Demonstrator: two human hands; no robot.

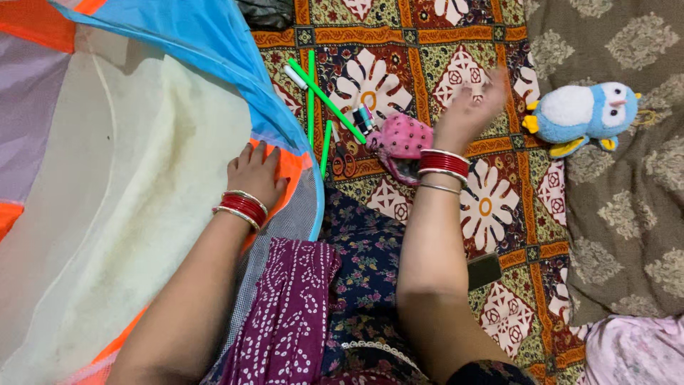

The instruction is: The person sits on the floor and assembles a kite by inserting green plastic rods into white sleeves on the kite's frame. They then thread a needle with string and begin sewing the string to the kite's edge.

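From my remote view, I see the left hand (pixel 253 171) lying flat on the orange edge of a mesh net tent (pixel 142 178), fingers (pixel 262 151) spread and pressing the fabric down, gripping nothing. The tent's blue trim (pixel 235 64) runs diagonally from the top of the frame down past that hand. Red and silver bangles (pixel 242 205) sit on the left wrist.

The right hand (pixel 470 107) is raised above a patterned bedspread (pixel 491 207); it is blurred by motion, the fingers loosely curled, and I cannot tell whether they have hold of anything. Just below and to the left of it lies a pink dotted pouch (pixel 402 139), near the wrist.

Left of the pouch, several green sticks (pixel 324 100) lie across the bedspread, one crossing diagonally, the others nearly upright in frame. A white marker (pixel 295 76) rests beside them, and a few small pen-like items (pixel 363 117) lie bunched at the pouch's edge.

Well apart to the right, a blue and white stuffed penguin toy (pixel 584 110) lies on a grey-brown blanket (pixel 627 214). A dark phone (pixel 484 271) peeks out beside the right forearm.
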